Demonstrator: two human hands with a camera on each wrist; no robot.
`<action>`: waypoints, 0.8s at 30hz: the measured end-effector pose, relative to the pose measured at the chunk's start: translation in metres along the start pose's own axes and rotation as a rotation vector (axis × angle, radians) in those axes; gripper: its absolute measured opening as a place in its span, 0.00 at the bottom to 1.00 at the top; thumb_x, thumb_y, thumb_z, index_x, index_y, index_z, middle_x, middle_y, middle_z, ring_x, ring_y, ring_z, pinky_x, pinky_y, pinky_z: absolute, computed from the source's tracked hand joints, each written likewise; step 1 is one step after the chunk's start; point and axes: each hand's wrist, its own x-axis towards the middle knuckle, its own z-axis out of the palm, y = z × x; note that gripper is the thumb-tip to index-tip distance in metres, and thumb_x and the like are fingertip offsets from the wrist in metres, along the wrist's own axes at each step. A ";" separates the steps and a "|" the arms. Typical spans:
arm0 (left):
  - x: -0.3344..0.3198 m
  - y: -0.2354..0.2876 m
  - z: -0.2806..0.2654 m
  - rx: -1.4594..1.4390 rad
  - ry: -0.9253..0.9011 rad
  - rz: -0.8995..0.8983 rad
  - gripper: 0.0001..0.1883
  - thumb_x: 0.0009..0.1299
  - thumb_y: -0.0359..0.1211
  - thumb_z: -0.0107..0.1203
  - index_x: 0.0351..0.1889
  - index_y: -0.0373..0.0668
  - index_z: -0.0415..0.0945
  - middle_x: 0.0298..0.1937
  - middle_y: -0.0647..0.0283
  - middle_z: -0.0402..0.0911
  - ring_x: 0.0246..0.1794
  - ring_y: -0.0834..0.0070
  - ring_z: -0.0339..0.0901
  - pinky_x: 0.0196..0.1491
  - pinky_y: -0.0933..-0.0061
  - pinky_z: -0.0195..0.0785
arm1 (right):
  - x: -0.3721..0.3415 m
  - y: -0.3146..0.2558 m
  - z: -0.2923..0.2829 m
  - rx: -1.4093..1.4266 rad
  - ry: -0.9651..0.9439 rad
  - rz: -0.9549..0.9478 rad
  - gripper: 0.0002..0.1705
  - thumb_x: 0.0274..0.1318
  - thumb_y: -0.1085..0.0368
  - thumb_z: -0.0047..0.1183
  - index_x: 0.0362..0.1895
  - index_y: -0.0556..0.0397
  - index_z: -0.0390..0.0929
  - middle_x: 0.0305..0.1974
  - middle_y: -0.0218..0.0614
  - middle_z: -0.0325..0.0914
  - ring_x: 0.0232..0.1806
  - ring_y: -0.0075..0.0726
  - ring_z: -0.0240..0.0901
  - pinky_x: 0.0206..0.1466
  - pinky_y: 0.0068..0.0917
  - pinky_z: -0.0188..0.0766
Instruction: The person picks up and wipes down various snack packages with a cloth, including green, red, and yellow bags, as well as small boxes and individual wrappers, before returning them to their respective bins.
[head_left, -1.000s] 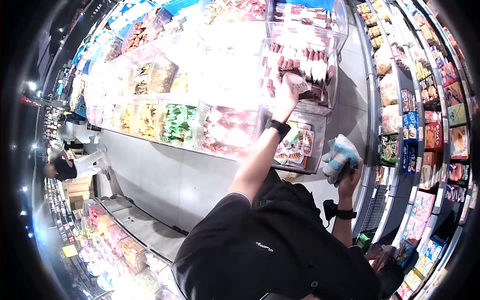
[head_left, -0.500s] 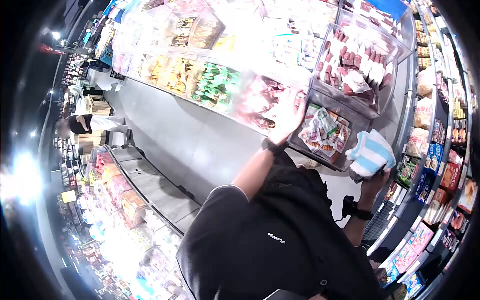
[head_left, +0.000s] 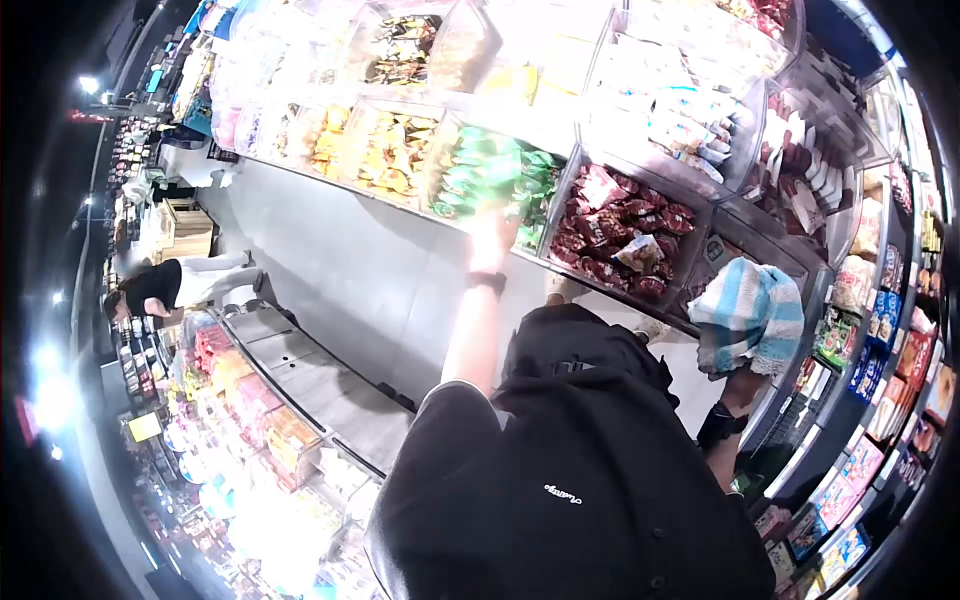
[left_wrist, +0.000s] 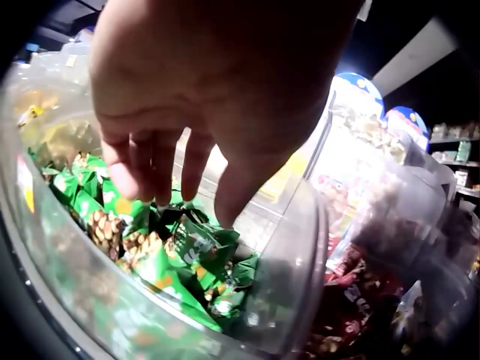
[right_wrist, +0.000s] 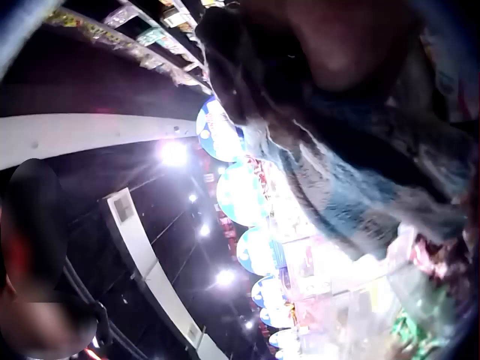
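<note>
In the head view my left hand (head_left: 493, 232) is over the front of a clear bin of green packets (head_left: 470, 180). The left wrist view has that hand (left_wrist: 199, 97) above the green packets (left_wrist: 187, 262), fingers spread and pointing down, with nothing held. Under my right hand's blue-and-white striped cloth (head_left: 745, 310) is the corner of the bins; the cloth covers most of the right hand (head_left: 742, 385). In the right wrist view the cloth (right_wrist: 337, 195) hangs from the right hand (right_wrist: 352, 45), which grips it.
Bins of dark red packets (head_left: 625, 225) and yellow packets (head_left: 395, 150) flank the green ones. Shelves of boxed snacks (head_left: 885, 350) stand at the right. A grey bench-like ledge (head_left: 310, 370) lies to the left, and another person (head_left: 180, 285) is at the far left.
My left hand has moved left, from the red-and-white packets past the dark red ones to the green packets. The right hand still holds the cloth, and the view has shifted.
</note>
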 end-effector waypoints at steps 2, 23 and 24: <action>0.011 -0.017 -0.001 0.141 -0.234 0.093 0.23 0.58 0.42 0.63 0.50 0.42 0.75 0.45 0.50 0.78 0.48 0.54 0.74 0.52 0.61 0.68 | -0.004 -0.039 0.009 0.124 -0.023 0.171 0.25 0.54 0.67 0.56 0.57 0.55 0.70 0.54 0.47 0.73 0.55 0.51 0.70 0.57 0.40 0.65; 0.031 -0.027 -0.067 -0.945 -0.405 -0.130 0.12 0.69 0.36 0.54 0.46 0.41 0.71 0.38 0.63 0.78 0.38 0.74 0.76 0.42 0.70 0.69 | -0.001 -0.190 0.027 1.193 0.020 0.601 0.30 0.62 0.54 0.48 0.63 0.55 0.60 0.56 0.45 0.70 0.55 0.48 0.69 0.58 0.42 0.68; 0.027 -0.004 -0.092 -1.228 -0.423 -0.302 0.11 0.70 0.35 0.53 0.47 0.42 0.71 0.39 0.65 0.77 0.39 0.77 0.75 0.42 0.72 0.69 | 0.004 -0.200 0.030 1.386 0.003 0.635 0.30 0.62 0.53 0.48 0.64 0.55 0.60 0.56 0.45 0.70 0.55 0.48 0.69 0.58 0.42 0.68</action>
